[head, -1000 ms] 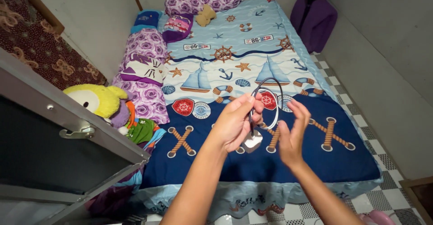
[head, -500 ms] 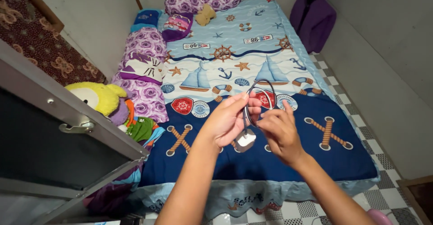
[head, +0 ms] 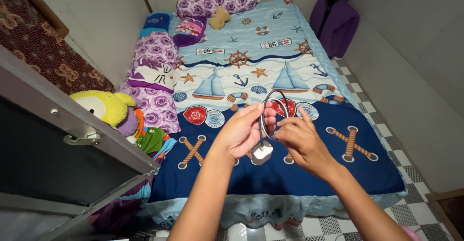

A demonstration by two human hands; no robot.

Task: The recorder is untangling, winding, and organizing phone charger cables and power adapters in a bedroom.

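Hands meet over the foot of a mattress: the left hand [head: 244, 132] is closed around a coiled dark cable [head: 273, 113], thumb and fingers pinching the loops together, while a white charger plug [head: 261, 152] hangs from the cable just below its palm; the right hand [head: 299, 139] pinches the same coil from the other side, fingertips on the lower part of the loop, though whether it grips one strand or several is hard to tell from this angle; the loop stands upright between the two hands, above the dark blue part of the nautical bedsheet [head: 270, 52], which is printed with sailboats, anchors and rope crosses; along the sheet's left edge lies a purple flowered bolster [head: 154, 76], with a yellow plush toy [head: 104, 106] just beside its near end; a second purple flowered pillow [head: 217, 0] lies across the head of the bed; a grey metal door [head: 58, 144] with a latch fills the near left; a purple garment [head: 334, 21] hangs at the far right wall.
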